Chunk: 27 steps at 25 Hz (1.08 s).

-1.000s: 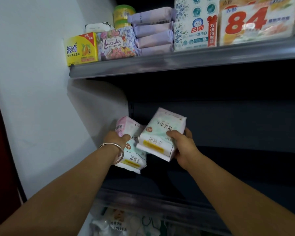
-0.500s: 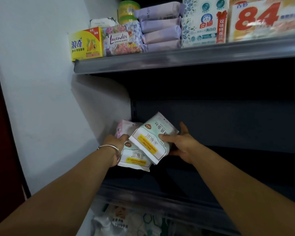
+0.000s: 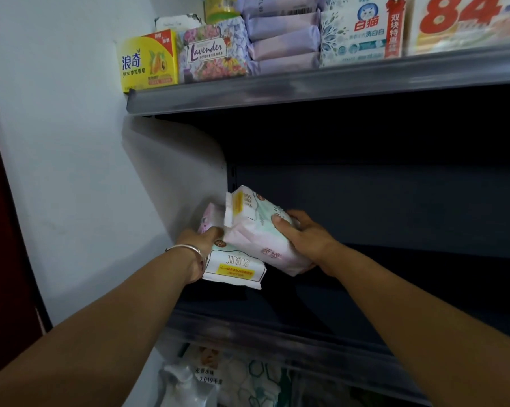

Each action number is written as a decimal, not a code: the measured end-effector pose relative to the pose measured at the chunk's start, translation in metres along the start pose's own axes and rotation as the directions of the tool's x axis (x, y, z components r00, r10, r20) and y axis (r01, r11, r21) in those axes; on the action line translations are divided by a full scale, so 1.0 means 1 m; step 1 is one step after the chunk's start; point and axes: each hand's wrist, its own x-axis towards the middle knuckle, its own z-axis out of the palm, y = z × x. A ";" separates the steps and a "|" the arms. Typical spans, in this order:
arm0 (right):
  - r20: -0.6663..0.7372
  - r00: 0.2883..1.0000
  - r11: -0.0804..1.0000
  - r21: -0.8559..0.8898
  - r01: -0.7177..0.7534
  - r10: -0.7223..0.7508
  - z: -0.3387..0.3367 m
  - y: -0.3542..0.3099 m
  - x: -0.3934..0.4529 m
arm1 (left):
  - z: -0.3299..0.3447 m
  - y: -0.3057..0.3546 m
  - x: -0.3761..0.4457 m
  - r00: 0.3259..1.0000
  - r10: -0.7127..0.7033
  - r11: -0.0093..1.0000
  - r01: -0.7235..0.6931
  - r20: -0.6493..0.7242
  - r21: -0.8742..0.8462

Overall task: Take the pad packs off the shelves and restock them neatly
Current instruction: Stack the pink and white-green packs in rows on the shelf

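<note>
Two white-and-pink pad packs are at the left end of the dark middle shelf. My left hand, with a silver bangle on the wrist, grips the left pad pack, whose yellow label faces me. My right hand grips the second pad pack from its right side, tilted on edge and leaning against the left one. The packs touch each other. Whether they rest on the shelf floor is hidden.
The upper shelf carries a yellow soap box, a Lavender pack, stacked purple packs and detergent boxes. A white wall bounds the left. Bagged goods lie on the shelf below.
My right hand has turned its pack from flat, label up, onto its edge and pushed it left against the other pack. The left hand has stayed on its pack.
</note>
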 end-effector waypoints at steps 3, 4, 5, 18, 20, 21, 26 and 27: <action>-0.038 0.996 0.997 -0.033 0.074 -0.076 0.005 -0.003 0.002 | -0.001 -0.001 0.001 0.998 -0.016 0.999 0.014 -0.062 -0.040; -0.056 0.994 0.995 -0.032 0.095 -0.097 0.006 -0.004 0.000 | -0.001 0.000 0.000 0.997 -0.026 0.999 0.023 -0.077 -0.048; -0.082 0.990 0.994 -0.027 0.111 -0.112 0.006 -0.006 -0.004 | -0.002 0.000 0.000 0.996 -0.034 0.998 0.030 -0.079 -0.056; -0.209 0.922 0.909 -0.336 0.246 -0.326 0.015 0.002 -0.023 | 0.000 0.009 -0.004 0.999 0.002 1.000 -0.002 -0.047 -0.005; -0.249 0.922 0.946 -0.212 0.247 -0.296 0.006 0.002 -0.022 | -0.002 0.009 -0.004 0.994 0.084 0.993 -0.079 -0.065 0.082; -0.256 0.927 0.958 -0.151 0.243 -0.275 0.002 0.003 -0.022 | -0.004 0.010 -0.004 0.988 0.137 0.979 -0.125 -0.067 0.161; -0.269 0.948 0.983 0.025 0.182 -0.169 -0.009 0.007 -0.021 | -0.011 0.027 -0.008 0.932 0.361 0.756 -0.271 -0.034 0.596; -0.265 0.951 0.985 0.023 0.170 -0.158 -0.011 0.006 -0.020 | -0.013 0.030 -0.006 0.922 0.384 0.713 -0.270 -0.039 0.647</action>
